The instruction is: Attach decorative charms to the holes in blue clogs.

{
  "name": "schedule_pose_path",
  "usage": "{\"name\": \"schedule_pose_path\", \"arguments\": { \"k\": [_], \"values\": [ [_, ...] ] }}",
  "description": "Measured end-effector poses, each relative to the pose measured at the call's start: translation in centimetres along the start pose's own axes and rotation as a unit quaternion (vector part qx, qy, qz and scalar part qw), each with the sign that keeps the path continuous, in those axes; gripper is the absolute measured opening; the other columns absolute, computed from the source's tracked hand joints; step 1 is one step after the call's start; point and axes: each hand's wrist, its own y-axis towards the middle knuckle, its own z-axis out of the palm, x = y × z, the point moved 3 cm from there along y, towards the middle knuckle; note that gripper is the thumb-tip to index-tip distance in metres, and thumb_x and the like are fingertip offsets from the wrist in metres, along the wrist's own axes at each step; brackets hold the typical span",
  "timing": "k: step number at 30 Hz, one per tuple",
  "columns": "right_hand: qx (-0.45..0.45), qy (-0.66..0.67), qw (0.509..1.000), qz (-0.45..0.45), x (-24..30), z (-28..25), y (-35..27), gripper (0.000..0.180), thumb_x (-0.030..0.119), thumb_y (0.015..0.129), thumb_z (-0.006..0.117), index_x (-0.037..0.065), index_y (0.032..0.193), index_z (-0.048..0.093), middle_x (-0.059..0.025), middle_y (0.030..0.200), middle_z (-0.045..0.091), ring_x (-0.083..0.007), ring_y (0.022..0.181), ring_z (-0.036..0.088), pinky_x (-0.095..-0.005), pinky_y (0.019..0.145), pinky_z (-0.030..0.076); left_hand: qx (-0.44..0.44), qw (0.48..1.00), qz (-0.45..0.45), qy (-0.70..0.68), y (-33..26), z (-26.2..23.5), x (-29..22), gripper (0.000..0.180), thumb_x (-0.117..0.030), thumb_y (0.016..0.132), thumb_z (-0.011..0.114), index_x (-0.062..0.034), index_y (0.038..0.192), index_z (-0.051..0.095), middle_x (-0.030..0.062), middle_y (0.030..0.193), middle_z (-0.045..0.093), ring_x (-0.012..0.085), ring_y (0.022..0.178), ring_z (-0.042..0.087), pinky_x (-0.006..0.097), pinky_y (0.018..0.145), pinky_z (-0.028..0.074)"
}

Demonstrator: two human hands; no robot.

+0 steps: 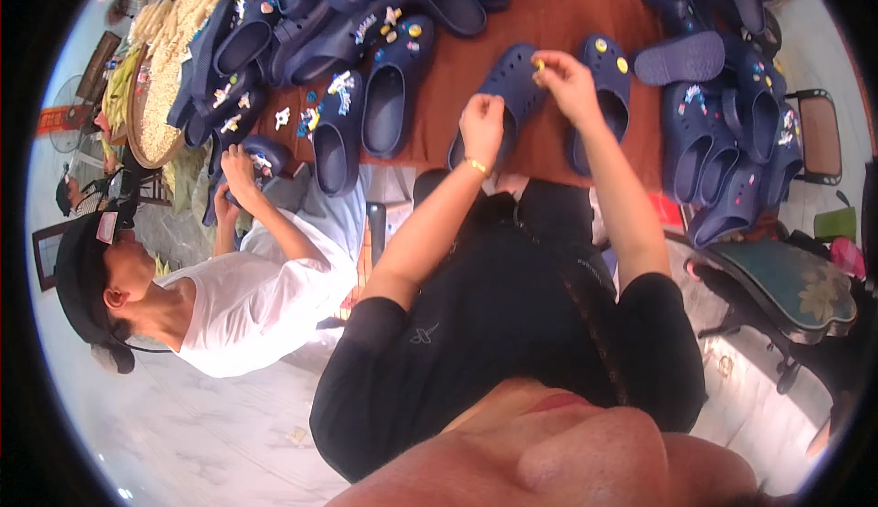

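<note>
While the left hand (pixel 482 126) is clenching its grip on a navy clog (pixel 506 96) lying on the brown desk (pixel 558 22), the right hand (pixel 567 82) is pinching a small yellow charm (pixel 540 64) above it; pressing it into a hole likely demands careful alignment.

A clog (pixel 505 96) lies on the worktop (pixel 549 22) under the left hand (pixel 482 126), whose fingers (pixel 485 105) rest on it. The right hand's (pixel 567 82) fingers (pixel 541 61) pinch a small charm (pixel 539 65) just above that clog. A second clog (pixel 605 96) lies right of these fingers. More clogs (pixel 384 96) lie left of the fingers, a heap (pixel 732 96) to their right.
</note>
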Motion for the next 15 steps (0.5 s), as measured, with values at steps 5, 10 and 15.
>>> {"name": "schedule_pose_path", "arguments": {
  "k": [5, 10, 15],
  "values": [
    [-0.015, -0.063, 0.997, -0.051, 2.6, 2.2, -2.6, 0.022, 0.002, 0.077, 0.055, 0.002, 0.098, 0.063, -0.0052, 0.087, 0.064, -0.0099, 0.076, 0.059, -0.0235, 0.069, 0.047, 0.104, 0.982, -0.061, -0.147, -1.9, 1.4, -7.3, 0.018, -0.02, 0.083, 0.062, -0.0034, 0.088, 0.056, 0.0012, 0.076, 0.058, 0.008, 0.062, 0.055, 0.019, 0.052, 0.042],
    [-0.053, -0.08, 0.989, -0.112, 5.8, 2.8, -4.3, 0.022, 0.0, 0.076, 0.054, 0.001, 0.097, 0.063, -0.0114, 0.091, 0.065, -0.0174, 0.082, 0.062, -0.0268, 0.073, 0.048, 0.147, 0.967, -0.067, -0.196, -2.2, 1.1, -9.2, 0.019, -0.016, 0.081, 0.063, -0.0008, 0.091, 0.059, 0.0034, 0.077, 0.061, 0.0075, 0.065, 0.056, 0.02, 0.058, 0.044],
    [-0.058, -0.178, 0.965, -0.186, 8.5, 2.9, -5.0, 0.022, -0.001, 0.076, 0.054, 0.001, 0.096, 0.064, -0.0137, 0.094, 0.065, -0.0224, 0.086, 0.063, -0.029, 0.076, 0.048, 0.173, 0.958, -0.095, -0.21, -2.0, 0.8, -10.0, 0.014, -0.014, 0.082, 0.061, -0.001, 0.087, 0.06, 0.0051, 0.077, 0.062, 0.0098, 0.067, 0.058, 0.021, 0.057, 0.045]
  ]
}}
